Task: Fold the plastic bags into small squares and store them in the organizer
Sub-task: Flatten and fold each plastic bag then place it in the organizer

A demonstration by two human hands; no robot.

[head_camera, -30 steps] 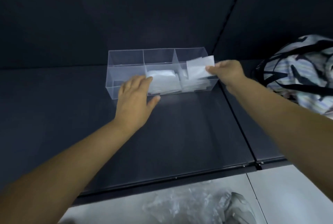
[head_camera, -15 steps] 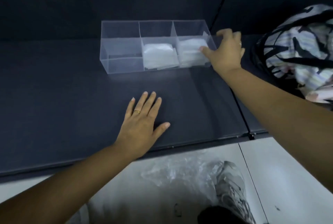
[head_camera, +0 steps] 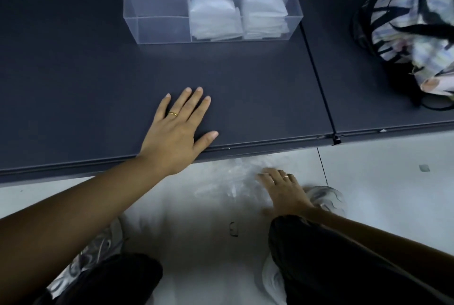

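Note:
A clear three-compartment organizer (head_camera: 157, 27) stands at the back of the dark platform (head_camera: 245, 88). Folded white bag squares fill its middle compartment (head_camera: 213, 18) and its right compartment (head_camera: 264, 15); the left compartment holds nothing. My left hand (head_camera: 177, 133) lies flat on the platform near its front edge, fingers straight. My right hand (head_camera: 282, 189) reaches down to the floor, its fingers resting on a crumpled clear plastic bag (head_camera: 231, 179) below the platform's edge. Whether it grips the bag is unclear.
A large striped bag (head_camera: 412, 20) with black straps sits on the platform at the right. A seam (head_camera: 317, 71) splits the platform into two panels. My knees and grey shoes (head_camera: 324, 196) are on the white floor below.
My right hand left the organizer's right compartment, where the folded square now lies, and dropped to the plastic bag on the floor. My left hand slid back to the platform's front edge.

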